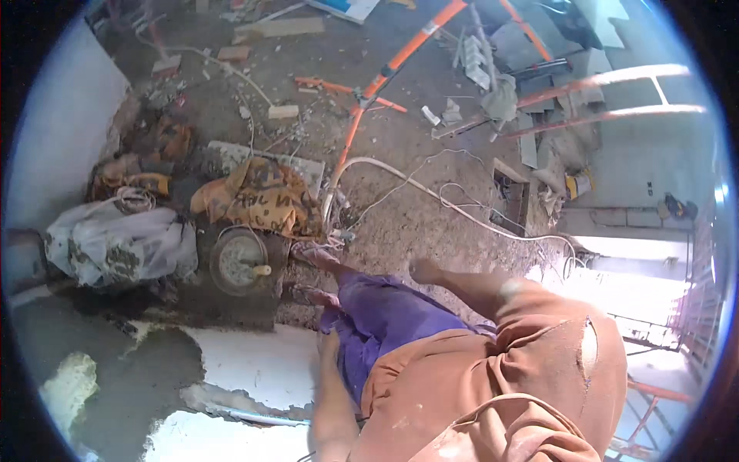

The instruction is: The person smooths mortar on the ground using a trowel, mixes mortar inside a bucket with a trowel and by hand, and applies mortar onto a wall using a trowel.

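Observation:
My right hand (425,270) is stretched out over the dirt floor, away from my body. Motion smears it, so its fingers cannot be made out and no held thing shows. Low in the picture, my left hand (329,344) hangs beside my purple trousers (392,312), close to the white wall surface; its fingers are not distinct. Ahead of my sandalled feet stands a round bucket (225,283) with greyish material in it. A tool with a pale handle (262,271) lies across its rim. Beside the bucket is a stained orange sack (258,200).
A white plastic-wrapped bundle (127,242) sits left of the bucket. Wet grey plaster (146,377) covers part of the lower-left wall. Orange metal scaffolding (400,58) rises ahead, and a pale hose (462,209) crosses the floor. Rubble and boards lie farther off; a floor pit (509,192) opens at right.

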Demonstrator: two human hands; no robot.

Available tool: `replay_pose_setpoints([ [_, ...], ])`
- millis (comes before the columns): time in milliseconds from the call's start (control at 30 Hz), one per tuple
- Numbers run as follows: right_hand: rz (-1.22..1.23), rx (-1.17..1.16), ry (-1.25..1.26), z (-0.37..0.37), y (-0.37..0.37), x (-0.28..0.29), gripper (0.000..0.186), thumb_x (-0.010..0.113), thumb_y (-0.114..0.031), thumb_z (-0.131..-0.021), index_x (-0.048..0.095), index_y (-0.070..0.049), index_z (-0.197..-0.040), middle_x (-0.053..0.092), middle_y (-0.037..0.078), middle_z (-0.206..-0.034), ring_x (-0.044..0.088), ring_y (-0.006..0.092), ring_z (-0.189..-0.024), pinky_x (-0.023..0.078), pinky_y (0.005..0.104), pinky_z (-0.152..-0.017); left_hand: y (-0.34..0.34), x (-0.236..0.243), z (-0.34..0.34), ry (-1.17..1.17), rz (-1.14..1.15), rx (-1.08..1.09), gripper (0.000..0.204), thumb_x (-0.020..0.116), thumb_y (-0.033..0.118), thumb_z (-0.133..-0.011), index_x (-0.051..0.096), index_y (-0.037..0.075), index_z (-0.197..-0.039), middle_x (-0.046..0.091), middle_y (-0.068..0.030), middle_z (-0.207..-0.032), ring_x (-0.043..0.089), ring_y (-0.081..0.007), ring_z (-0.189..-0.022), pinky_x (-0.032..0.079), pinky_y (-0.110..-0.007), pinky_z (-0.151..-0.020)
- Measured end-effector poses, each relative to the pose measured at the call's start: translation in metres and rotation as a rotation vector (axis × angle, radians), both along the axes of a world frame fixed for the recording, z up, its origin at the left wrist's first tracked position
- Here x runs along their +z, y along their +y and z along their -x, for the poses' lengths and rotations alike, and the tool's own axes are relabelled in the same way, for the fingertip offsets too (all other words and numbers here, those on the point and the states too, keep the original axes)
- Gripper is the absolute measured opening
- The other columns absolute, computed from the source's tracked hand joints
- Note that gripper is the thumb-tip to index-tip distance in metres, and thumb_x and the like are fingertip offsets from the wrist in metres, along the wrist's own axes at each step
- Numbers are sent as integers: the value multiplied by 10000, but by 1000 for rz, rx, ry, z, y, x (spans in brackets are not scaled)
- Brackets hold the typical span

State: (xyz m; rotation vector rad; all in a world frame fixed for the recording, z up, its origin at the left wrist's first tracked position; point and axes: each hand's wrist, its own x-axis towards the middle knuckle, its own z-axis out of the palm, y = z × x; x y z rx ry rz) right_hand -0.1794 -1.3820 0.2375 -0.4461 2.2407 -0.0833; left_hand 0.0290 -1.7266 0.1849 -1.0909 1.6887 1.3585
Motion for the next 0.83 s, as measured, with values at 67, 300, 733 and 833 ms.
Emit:
replay_pose_setpoints([
  [67,65,-158,-50,-29,16,14,259,564,-254,-859,676,-72,-1005,705,213,-955,672,411,-946,519,506,-825,-15,1,-10,14,1,-38,638,572,409,-912,560,-83,-1317,583,-302,-1328,533,-469,-1257,405,-460,-1075],
  [300,348,-606,-135,-145,70,-2,369,677,-327,-826,709,-24,-1034,706,246,-992,681,371,-937,523,445,-831,-9,18,9,30,-55,-233,535,553,324,-906,598,-84,-1249,628,-296,-1255,596,-387,-1197,450,-422,-999],
  [733,188,-994,76,-150,172,9,385,648,-285,-805,718,-25,-1081,716,261,-953,709,406,-913,536,499,-818,60,92,91,191,50,-446,466,623,239,-824,634,-66,-1176,692,-255,-1082,662,-326,-1030,514,-406,-864],
  [833,277,-1144,-90,-132,183,71,340,613,-293,-855,725,-57,-1073,741,195,-1007,727,281,-940,543,469,-836,47,29,98,133,-6,-580,658,668,225,-786,538,46,-1406,618,-255,-1319,595,-376,-1239,477,-416,-990],
])
